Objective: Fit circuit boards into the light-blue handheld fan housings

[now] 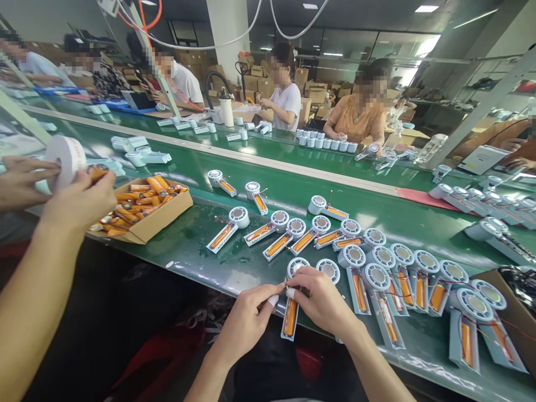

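Note:
At the bench's front edge lies a light-blue fan unit [290, 319] with a round head and an orange battery in its open handle. My left hand [253, 312] pinches at the neck of this unit from the left, its fingertips meeting those of my right hand [320, 296]. What sits between the fingertips is too small to make out. My right hand also covers part of the round head. White covers show on a finger of each hand. Another fan head [328, 271] lies just behind my right hand.
Many similar fan units [377, 277] crowd the right side. A cardboard box of orange batteries [163, 215] stands left. A co-worker's hands [79, 195] hold a white roll [67, 162] and a battery. More people sit across the green belt [276, 167].

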Demonstrator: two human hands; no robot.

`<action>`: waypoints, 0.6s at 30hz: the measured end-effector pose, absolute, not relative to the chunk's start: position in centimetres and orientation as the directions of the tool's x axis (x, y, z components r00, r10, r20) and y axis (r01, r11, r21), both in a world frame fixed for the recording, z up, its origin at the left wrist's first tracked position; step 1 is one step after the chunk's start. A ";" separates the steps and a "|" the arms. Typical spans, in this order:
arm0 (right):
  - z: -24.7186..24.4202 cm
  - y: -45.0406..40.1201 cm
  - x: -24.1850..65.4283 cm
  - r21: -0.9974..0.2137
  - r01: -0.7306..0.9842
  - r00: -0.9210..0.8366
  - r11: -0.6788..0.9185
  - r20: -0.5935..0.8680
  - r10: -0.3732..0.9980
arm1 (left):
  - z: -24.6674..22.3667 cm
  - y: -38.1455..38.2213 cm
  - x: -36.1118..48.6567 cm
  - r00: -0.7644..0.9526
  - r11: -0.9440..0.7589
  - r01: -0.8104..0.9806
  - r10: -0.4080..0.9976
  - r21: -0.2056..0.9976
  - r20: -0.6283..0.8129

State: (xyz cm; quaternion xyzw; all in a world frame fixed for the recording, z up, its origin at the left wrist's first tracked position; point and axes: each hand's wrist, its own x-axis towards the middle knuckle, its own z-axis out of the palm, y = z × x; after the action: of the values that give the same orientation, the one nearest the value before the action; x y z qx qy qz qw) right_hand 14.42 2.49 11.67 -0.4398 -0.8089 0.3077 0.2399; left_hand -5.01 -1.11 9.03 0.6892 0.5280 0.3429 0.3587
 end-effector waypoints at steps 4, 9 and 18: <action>12.2 2.1 14.1 -0.693 0.621 -0.419 0.366 0.102 0.902 | 9.5 -1.0 -4.1 0.187 -0.225 0.503 0.971 0.835 0.149; 12.5 1.1 14.3 -0.862 0.500 -0.336 0.087 -0.101 0.936 | 10.7 -2.8 -2.5 0.069 -0.112 0.418 0.993 0.902 0.091; 11.8 0.3 14.8 -0.938 -0.153 -0.401 -0.310 -0.227 0.887 | 8.1 -2.1 -1.4 0.165 0.206 0.000 0.965 0.978 -0.204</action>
State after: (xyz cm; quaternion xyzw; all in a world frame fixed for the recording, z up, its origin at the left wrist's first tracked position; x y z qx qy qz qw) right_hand 14.76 0.30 11.78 -0.4026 -0.4559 0.7019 0.3706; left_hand -1.38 -2.12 8.06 0.4809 0.5018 0.4069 0.5927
